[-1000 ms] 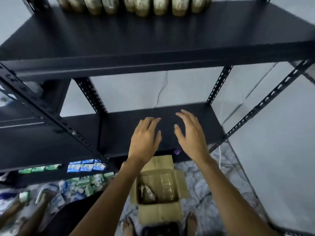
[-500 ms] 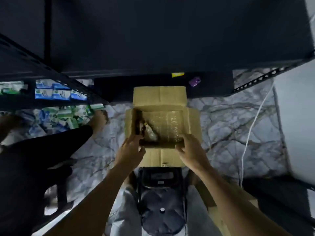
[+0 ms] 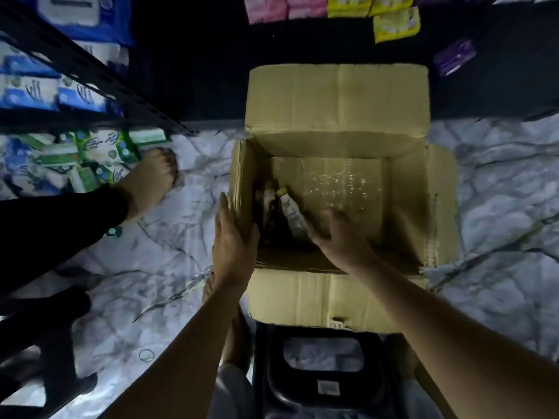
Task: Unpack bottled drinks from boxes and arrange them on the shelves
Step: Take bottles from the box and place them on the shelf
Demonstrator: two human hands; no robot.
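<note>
One open cardboard box (image 3: pixel 335 98) stands on the floor. My left hand (image 3: pixel 234 240) lies flat against the outside of its left wall, fingers straight. My right hand (image 3: pixel 338 234) reaches inside, fingers spread and gripping nothing, just beside the one bottle (image 3: pixel 292 213) I can make out, lying near the left wall.

The box (image 3: pixel 408 207) is open at the top with its flaps folded out, so a hand can enter from above. Inside, the right and far part of the bottom holds only clear film. The left side is taken up by a lying bottle (image 3: pixel 292 214) and dark clutter. The left hand (image 3: pixel 234 243) lies against the left wall and the right hand (image 3: pixel 338 234) hangs spread beside the bottle. A black stool (image 3: pixel 320 388) crowds the near flap and the dark shelf (image 3: pixel 196 71) borders the far one. A foot (image 3: pixel 151 182) and packets (image 3: pixel 75 158) block the left floor.
</note>
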